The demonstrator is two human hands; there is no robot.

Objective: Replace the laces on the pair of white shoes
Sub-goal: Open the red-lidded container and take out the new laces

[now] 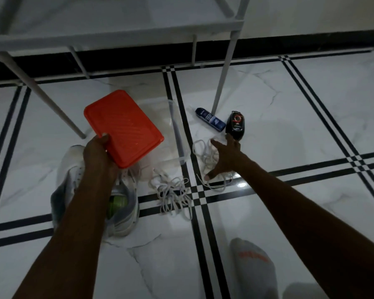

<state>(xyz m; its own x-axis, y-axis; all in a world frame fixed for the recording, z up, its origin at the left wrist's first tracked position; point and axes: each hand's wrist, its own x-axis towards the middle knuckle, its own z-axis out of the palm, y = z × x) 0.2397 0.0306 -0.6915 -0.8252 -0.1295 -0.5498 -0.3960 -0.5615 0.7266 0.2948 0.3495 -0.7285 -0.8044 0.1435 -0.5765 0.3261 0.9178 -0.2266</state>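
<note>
My left hand (98,153) grips an orange rectangular lid (123,128) by its near edge and holds it tilted above the floor. Under that arm lie the white shoes (125,208), partly hidden; one has a green insole. A loose bundle of white laces (174,194) lies on the floor right of the shoes. My right hand (222,157) is spread open, fingers apart, over a second bundle of white laces (203,154) farther right. Whether the hand touches them is unclear.
A clear plastic box (177,137) stands behind the lid. A blue bottle (209,119) and a black bottle (235,126) lie near the leg of a white rack (222,78). My socked foot (253,266) is at the bottom right. The floor is white tile with black stripes.
</note>
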